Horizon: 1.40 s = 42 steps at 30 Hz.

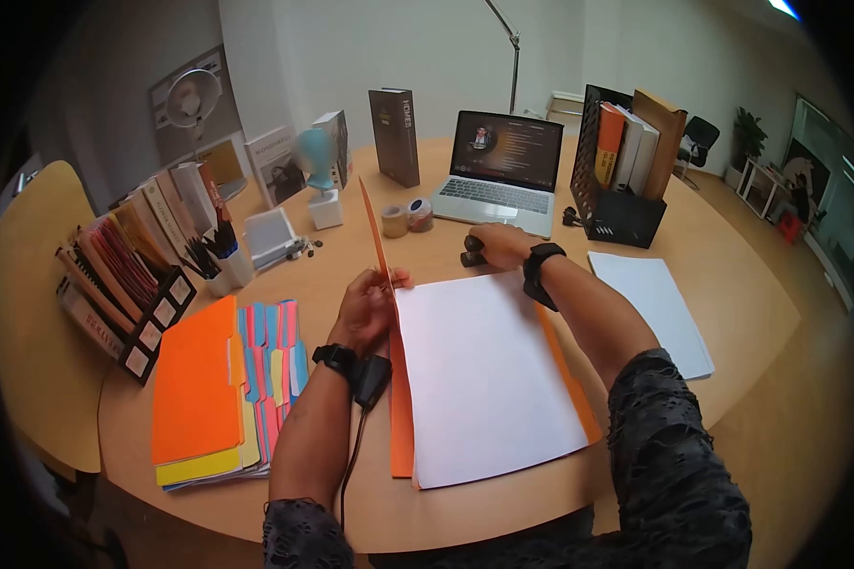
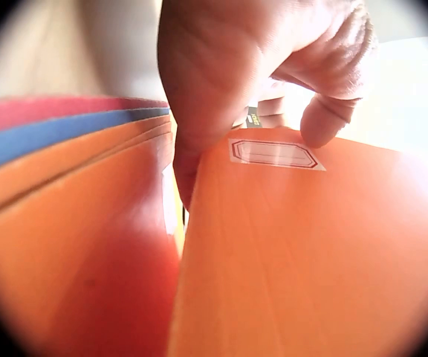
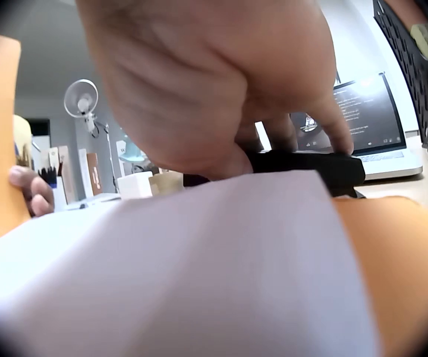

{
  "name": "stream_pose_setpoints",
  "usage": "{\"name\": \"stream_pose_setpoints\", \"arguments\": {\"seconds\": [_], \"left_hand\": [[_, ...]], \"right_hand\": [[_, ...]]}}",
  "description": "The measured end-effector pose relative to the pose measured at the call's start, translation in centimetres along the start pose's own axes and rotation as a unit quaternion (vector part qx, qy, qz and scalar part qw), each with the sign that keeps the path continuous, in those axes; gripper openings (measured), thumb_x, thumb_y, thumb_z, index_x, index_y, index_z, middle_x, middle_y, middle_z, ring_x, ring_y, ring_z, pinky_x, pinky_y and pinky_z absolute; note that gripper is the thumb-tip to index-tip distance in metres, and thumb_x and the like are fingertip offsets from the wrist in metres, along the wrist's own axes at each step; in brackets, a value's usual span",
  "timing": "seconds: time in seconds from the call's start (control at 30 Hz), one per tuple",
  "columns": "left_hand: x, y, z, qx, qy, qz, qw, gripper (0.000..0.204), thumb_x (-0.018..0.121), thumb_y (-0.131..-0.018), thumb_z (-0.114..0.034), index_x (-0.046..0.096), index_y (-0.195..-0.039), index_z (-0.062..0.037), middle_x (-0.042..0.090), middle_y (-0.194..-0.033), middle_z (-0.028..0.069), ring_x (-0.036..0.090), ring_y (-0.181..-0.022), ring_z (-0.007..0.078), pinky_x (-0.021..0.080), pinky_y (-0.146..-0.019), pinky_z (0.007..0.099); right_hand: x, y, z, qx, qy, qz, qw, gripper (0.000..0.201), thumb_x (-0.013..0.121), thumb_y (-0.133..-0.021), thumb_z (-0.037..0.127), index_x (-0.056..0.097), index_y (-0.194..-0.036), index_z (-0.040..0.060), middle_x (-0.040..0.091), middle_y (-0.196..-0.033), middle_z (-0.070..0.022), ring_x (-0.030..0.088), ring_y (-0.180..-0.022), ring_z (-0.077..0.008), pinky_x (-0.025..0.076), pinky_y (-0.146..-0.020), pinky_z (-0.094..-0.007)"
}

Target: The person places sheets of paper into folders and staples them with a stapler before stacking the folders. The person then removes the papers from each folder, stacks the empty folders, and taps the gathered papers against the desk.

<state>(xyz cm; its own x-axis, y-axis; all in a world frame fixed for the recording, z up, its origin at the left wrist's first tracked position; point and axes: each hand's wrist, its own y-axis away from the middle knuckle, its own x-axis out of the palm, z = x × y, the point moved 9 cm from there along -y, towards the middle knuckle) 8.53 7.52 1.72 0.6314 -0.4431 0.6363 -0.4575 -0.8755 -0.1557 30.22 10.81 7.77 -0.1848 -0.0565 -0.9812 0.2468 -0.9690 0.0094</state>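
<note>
An orange folder (image 1: 400, 417) lies open with white paper (image 1: 493, 379) on its right side, and its left cover stands nearly upright. The left hand (image 1: 365, 308) pinches that cover near its far end; in the left wrist view the hand (image 2: 266, 67) has its thumb by a small label (image 2: 276, 155) on the orange surface (image 2: 296, 245). Beyond the paper's top edge, the right hand (image 1: 501, 247) grips a black object (image 1: 473, 248). The right wrist view shows the hand (image 3: 221, 82) over the black object (image 3: 318, 169), partly hidden behind the paper (image 3: 221, 260).
Stacked coloured folders (image 1: 197, 379) lie at left, near a book rack (image 1: 152, 327) and a pen holder (image 1: 230, 270). Tape rolls (image 1: 395, 221), a laptop (image 1: 498, 194) and an upright dark book (image 1: 396, 137) stand behind. A black file holder (image 1: 626, 220) and more paper (image 1: 653, 308) are at right.
</note>
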Motion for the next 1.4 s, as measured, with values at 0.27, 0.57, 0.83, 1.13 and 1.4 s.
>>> {"name": "stream_pose_setpoints", "arguments": {"seconds": [0.27,0.57,0.83,1.13,1.4], "left_hand": [[-0.8,-0.2,0.0,0.005,-0.054,-0.025,0.998,0.033,0.051,-0.093,-0.024,0.061,-0.102,0.0058,0.063,-0.096,0.0164,0.061,-0.095,0.0257,0.049,-0.09,0.0368],[-3.0,-1.9,1.2,0.002,0.014,0.018,1.0,0.024,0.052,-0.091,-0.021,0.061,-0.09,0.0015,0.063,-0.097,0.0168,0.061,-0.093,0.0258,0.051,-0.086,0.0341],[-4.2,-2.1,1.3,-0.011,-0.003,0.0,1.0,0.027,0.052,-0.092,-0.022,0.062,-0.093,0.0027,0.065,-0.093,0.0167,0.063,-0.088,0.0238,0.053,-0.083,0.0332],[0.6,0.6,0.0,-0.003,-0.012,-0.015,1.0,0.006,0.055,-0.088,-0.008,0.059,-0.089,-0.0036,0.061,-0.089,0.0041,0.056,-0.088,0.0165,0.045,-0.087,0.0348],[-3.9,-1.3,1.3,-0.025,0.021,-0.031,0.999,0.019,0.057,-0.09,-0.017,0.06,-0.091,0.0013,0.063,-0.099,0.0156,0.06,-0.096,0.0276,0.049,-0.093,0.0381]], "right_hand": [[-1.1,2.3,5.9,-0.174,0.034,-0.023,0.984,0.023,0.059,-0.083,0.007,0.063,-0.106,0.008,0.066,-0.104,-0.0133,0.063,-0.1,-0.0336,0.049,-0.083,-0.0433],[0.1,4.3,7.8,-0.213,0.079,0.043,0.973,0.031,0.055,-0.083,0.003,0.063,-0.112,0.0113,0.065,-0.109,-0.0136,0.061,-0.105,-0.0335,0.049,-0.087,-0.0426],[0.0,5.5,8.6,-0.232,0.074,0.045,0.969,0.031,0.056,-0.084,0.007,0.064,-0.113,0.0124,0.067,-0.106,-0.0131,0.062,-0.104,-0.0335,0.049,-0.087,-0.0437],[1.1,5.7,7.8,-0.239,0.122,-0.041,0.962,0.019,0.057,-0.085,0.011,0.067,-0.101,0.0148,0.068,-0.097,-0.0051,0.064,-0.098,-0.0269,0.052,-0.079,-0.0419],[0.1,6.4,8.0,-0.249,0.153,-0.134,0.947,0.018,0.059,-0.085,0.014,0.067,-0.1,0.0163,0.067,-0.099,-0.0045,0.063,-0.099,-0.0262,0.052,-0.079,-0.0415]]}}
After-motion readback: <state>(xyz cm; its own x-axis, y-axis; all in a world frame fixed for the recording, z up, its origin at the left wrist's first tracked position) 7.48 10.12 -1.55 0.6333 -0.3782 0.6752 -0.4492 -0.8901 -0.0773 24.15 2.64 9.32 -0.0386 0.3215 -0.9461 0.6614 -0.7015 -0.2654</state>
